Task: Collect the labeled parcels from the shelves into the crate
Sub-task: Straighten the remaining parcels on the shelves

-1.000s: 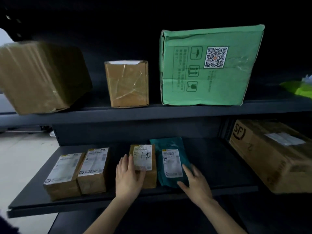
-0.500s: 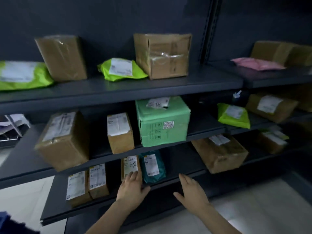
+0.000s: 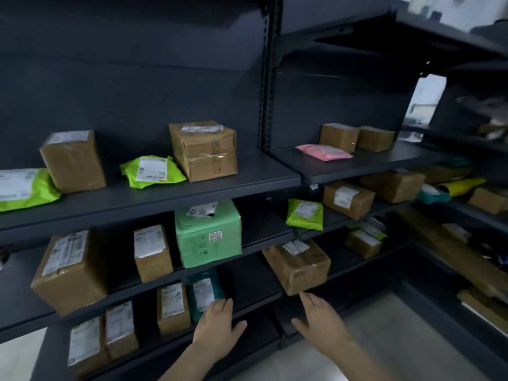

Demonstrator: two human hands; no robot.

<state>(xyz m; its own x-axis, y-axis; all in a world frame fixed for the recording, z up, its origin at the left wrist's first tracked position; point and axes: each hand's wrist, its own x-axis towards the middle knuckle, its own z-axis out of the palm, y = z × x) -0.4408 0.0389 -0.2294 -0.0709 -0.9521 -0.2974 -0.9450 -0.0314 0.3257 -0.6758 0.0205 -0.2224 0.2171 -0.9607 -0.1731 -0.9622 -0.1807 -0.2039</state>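
Dark metal shelves carry many labeled parcels. On the lowest shelf a small brown box stands beside a teal mailer bag. My left hand hovers flat in front of the teal mailer, fingers straight, holding nothing. My right hand is held out with straight fingers just below a brown carton that juts over the shelf edge. A green box with a QR code sits on the middle shelf. No crate is in view.
Two more labeled brown boxes stand at the lower left. Lime mailers, a pink mailer and several brown cartons fill the upper and right shelves. An upright post divides the bays. Pale floor lies at the lower right.
The view has pulled back and tilted up, revealing the upper shelves. Both hands have come off the small brown box and teal mailer and now hang in front of the shelf.
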